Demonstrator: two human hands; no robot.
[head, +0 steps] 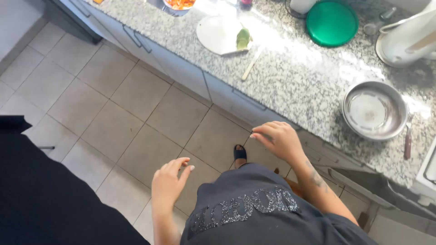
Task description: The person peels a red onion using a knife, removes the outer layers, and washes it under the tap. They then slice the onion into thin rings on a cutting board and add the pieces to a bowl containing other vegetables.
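Both empty: left hand (169,180) loose above bare floor (91,100), right hand (278,138) spread by bench (290,81) edge; pan (374,110), green lid (331,22) farther in.

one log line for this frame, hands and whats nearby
left hand: open, empty, over floor | right hand: empty, at counter edge | nearby: steel pan, white plate

tabletop (290,77): speckled grey granite
on it: white cutting board (217,34), green lid (331,22), steel pan (374,110), wooden utensil (251,64)
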